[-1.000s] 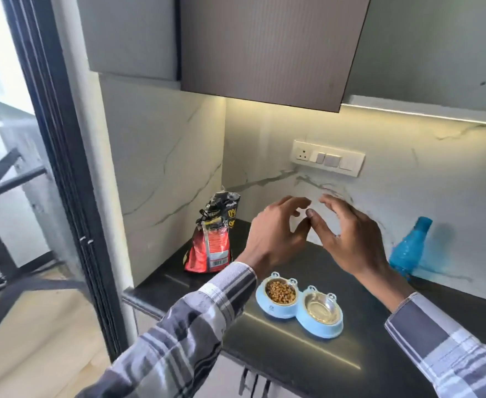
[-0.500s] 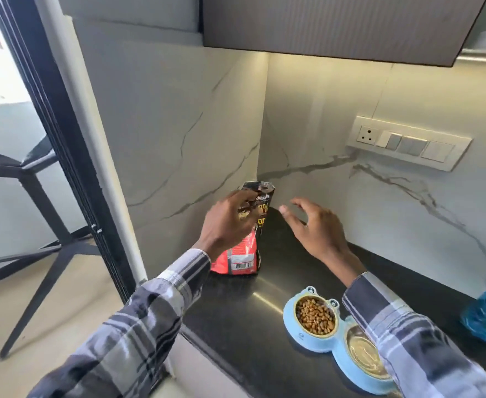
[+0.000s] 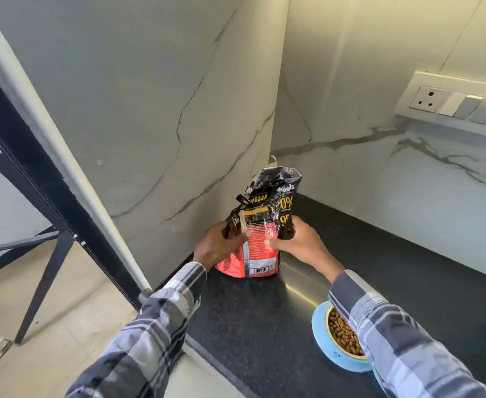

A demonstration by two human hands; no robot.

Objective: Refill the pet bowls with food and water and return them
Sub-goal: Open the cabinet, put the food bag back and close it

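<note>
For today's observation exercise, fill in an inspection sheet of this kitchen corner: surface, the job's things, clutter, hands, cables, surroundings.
Surface: dark speckled countertop, glossy.
Job's things: red and black food bag standing upright in the corner, top crumpled; blue pet bowl at the near edge holding kibble, partly hidden by a sleeve.
Clutter: nothing seen.
Hands: left hand and right hand each have a grip on one side of the bag.
Cables: nothing seen.
Surroundings: marble-look walls, switch panel at right, dark door frame at left.

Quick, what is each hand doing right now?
Left hand: grips the left side of the pet food bag.
Right hand: grips the bag's right side, fingers curled round it.
</note>
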